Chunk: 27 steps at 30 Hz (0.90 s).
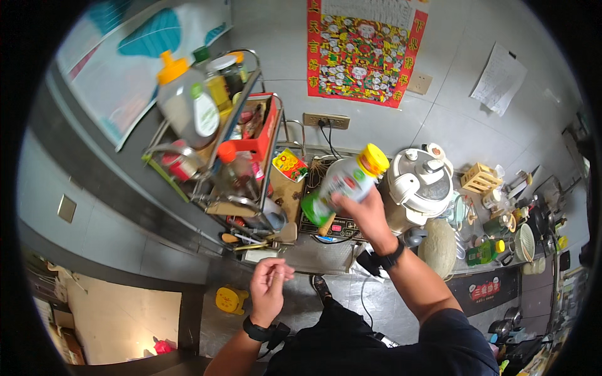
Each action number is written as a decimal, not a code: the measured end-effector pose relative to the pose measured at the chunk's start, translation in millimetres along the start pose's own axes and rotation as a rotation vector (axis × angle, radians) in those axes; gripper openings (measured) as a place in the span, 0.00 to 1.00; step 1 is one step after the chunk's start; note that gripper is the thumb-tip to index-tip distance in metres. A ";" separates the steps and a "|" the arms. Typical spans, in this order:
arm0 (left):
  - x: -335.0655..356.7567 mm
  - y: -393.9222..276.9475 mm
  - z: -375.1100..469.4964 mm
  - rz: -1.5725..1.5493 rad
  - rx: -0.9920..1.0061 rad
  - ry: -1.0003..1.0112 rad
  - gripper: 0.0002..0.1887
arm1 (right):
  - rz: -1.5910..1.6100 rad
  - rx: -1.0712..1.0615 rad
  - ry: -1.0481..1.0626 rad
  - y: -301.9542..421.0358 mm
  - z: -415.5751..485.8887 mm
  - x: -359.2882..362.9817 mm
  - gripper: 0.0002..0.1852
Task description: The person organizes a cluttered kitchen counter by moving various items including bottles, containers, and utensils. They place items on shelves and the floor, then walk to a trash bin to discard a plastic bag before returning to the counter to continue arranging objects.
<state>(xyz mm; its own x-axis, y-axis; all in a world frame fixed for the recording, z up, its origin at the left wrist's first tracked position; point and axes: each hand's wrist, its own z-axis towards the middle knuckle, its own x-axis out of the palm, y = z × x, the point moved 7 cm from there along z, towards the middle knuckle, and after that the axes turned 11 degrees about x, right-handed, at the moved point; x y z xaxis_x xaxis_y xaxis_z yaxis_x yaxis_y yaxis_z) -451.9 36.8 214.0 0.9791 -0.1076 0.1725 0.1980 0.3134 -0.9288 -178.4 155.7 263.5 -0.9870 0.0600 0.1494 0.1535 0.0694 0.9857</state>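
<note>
My right hand (364,211) grips a plastic bottle (345,181) with a yellow cap, a pale labelled body and a green end. The bottle is tilted, its cap towards the upper right, above a black induction cooker (345,226). A round pale thing behind it is mostly hidden. Below the bottle's green end a wooden handle (326,226) sticks out. My left hand (270,286) is in front of the counter's edge, fingers loosely curled, with nothing visible in it. To the right of the bottle stands a white electric pressure cooker (417,185).
At left a metal rack (261,207) holds several bottles, jars and a red box (265,129). A pale melon (437,249) and a green bottle (484,252) lie on the counter's right. Cords (329,136) run from the wall socket. A yellow stool (231,300) stands on the floor.
</note>
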 end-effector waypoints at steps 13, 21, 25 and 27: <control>6.5 41.7 49.3 0.229 -0.121 -0.240 0.05 | -0.379 0.223 -0.221 -220.6 306.3 84.7 0.41; -26.1 40.9 31.7 0.196 -0.199 -0.393 0.08 | -0.567 0.169 0.047 -253.8 352.1 141.1 0.37; -30.3 42.3 30.9 0.176 -0.208 -0.443 0.09 | -0.618 0.078 0.174 -278.6 379.2 174.0 0.34; -28.1 42.7 33.1 0.207 -0.216 -0.427 0.09 | -0.712 0.085 0.216 -295.2 389.7 181.2 0.31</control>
<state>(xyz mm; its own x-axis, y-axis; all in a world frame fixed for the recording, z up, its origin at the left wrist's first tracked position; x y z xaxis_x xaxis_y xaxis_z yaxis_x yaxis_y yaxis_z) -469.4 84.4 180.4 0.9372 0.3444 0.0549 0.0286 0.0808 -0.9963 -383.5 534.2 -30.7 -0.8352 -0.2241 -0.5023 -0.5317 0.0952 0.8416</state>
